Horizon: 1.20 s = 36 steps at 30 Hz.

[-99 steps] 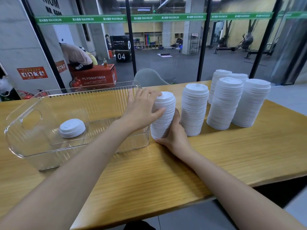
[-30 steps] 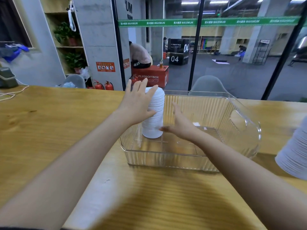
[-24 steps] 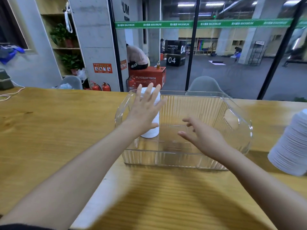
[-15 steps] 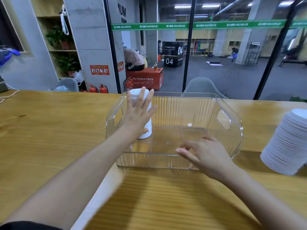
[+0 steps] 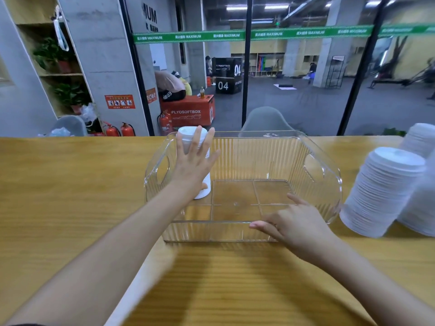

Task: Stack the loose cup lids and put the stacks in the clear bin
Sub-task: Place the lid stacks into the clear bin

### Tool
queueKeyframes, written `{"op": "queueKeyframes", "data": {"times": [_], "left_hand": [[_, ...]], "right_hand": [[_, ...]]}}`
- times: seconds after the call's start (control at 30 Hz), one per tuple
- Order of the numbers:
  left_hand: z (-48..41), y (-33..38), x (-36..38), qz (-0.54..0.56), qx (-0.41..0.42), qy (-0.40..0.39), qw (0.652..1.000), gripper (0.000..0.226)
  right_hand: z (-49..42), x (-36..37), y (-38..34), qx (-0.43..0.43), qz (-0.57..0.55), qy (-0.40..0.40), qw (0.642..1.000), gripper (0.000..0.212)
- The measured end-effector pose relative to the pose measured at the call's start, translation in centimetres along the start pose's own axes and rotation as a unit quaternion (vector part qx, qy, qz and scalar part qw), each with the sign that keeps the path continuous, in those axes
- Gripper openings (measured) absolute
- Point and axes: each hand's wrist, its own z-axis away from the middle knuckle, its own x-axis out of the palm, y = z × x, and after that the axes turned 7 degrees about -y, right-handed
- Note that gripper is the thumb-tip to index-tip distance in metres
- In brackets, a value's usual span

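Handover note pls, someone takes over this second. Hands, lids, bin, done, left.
Left hand: open, fingers straight against the lid stack inside the clear bin.
Right hand: open and holding nothing, at the bin's near wall; I cannot tell whether it touches.
Lids: one stack stands upright in the bin's rear left corner. At least three stacks stand on the table right of the bin, partly cut off by the frame.
Done: one stack binned.
Left: let go of that stack, then move the table stacks into the bin. No loose lids in view.
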Motion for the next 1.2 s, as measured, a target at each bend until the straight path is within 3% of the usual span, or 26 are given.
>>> {"op": "queueKeyframes", "data": {"times": [0.27, 0.4, 0.5, 0.67, 0.77, 0.87, 1.03, 1.2], "left_hand": [[-1.1, 1.8, -1.4, 0.026, -0.023, 0.036, 0.999, 0.094], [-1.1, 3.2, -4.0, 0.089, -0.041, 0.048, 0.994, 0.082], [-1.1, 6.1, -7.3, 0.191, -0.013, 0.088, 0.978, 0.072], [-1.1, 12.8, -13.4, 0.393, 0.088, 0.146, 0.904, 0.052], [-1.3, 16.4, -16.6, 0.438, 0.145, 0.161, 0.873, 0.049], [-2.0, 18.9, -18.2, 0.426, 0.187, 0.137, 0.875, 0.051], [-2.9, 21.1, -18.6, 0.395, 0.228, 0.086, 0.886, 0.052], [-3.1, 21.9, -18.0, 0.384, 0.238, 0.126, 0.883, 0.052]], "right_hand": [[2.2, 0.0, 1.8, 0.007, -0.066, 0.040, 0.997, 0.108], [6.0, -0.3, 4.7, -0.020, -0.145, 0.258, 0.955, 0.054], [9.5, -0.4, 7.6, 0.034, -0.211, 0.320, 0.923, 0.041], [13.9, 2.1, 11.4, 0.194, -0.318, 0.291, 0.881, 0.055], [14.4, 4.0, 13.0, 0.235, -0.331, 0.260, 0.876, 0.077], [13.2, 5.4, 14.2, 0.243, -0.362, 0.232, 0.869, 0.101], [10.8, 5.9, 14.9, 0.188, -0.424, 0.242, 0.852, 0.124], [9.3, 6.6, 15.4, 0.183, -0.450, 0.253, 0.837, 0.139]]}}
